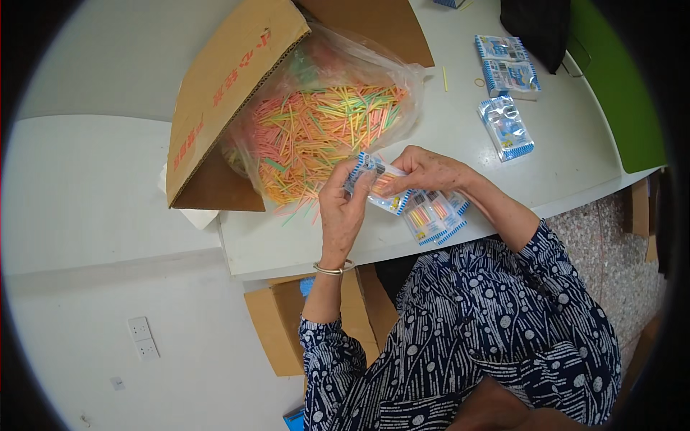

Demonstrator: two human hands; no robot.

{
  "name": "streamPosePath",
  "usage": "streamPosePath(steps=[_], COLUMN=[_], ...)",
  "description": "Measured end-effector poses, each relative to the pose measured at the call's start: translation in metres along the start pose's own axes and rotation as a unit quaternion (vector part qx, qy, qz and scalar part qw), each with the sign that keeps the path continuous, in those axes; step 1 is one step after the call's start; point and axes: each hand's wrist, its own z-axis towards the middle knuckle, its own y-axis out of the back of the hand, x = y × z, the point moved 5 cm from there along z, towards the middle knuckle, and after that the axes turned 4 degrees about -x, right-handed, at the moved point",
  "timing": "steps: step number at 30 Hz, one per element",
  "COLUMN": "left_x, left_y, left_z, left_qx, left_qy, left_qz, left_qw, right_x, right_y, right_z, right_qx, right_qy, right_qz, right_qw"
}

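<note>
Between my two hands is a small clear packet (389,199) with blue-striped ends and pink and yellow sticks showing inside. My left hand (341,213) is closed on the packet's left end, thumb on top. The fingers of my right hand (431,171) pinch its other side. Just below my right hand, on the table, lie several more packets (429,217) with coloured sticks in them. Beyond my hands, many thin pastel sticks (323,129) fill a clear plastic bag (411,75) in a cardboard box (230,93). A few loose sticks (296,212) lie near my left hand.
Blue-and-clear packets (507,128) and a stack of similar ones (509,66) lie at right on the white table (568,147). Nearby are a yellow stick (445,79), a rubber band (479,82), a black bag (535,32) and a green panel (625,86). An open carton (277,327) stands below.
</note>
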Motion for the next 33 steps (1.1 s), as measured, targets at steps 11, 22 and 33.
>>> streamPosePath(steps=[11,22,33], left_x=[0.034,0.071,0.097], left_y=[-0.011,0.034,0.094], left_z=[-0.026,-0.028,-0.028], left_qx=[0.063,-0.079,-0.152], left_qy=[0.021,-0.210,-0.081], left_qz=[-0.078,0.387,0.578], left_qw=[0.995,0.894,0.798], right_x=[0.023,-0.043,-0.044], right_y=[0.047,0.147,0.168], right_z=[-0.064,-0.127,-0.128], right_qx=[-0.256,-0.536,-0.563], right_qy=[0.130,-0.019,0.084], right_qz=[-0.315,-0.592,-0.559], right_qw=[0.905,0.601,0.603])
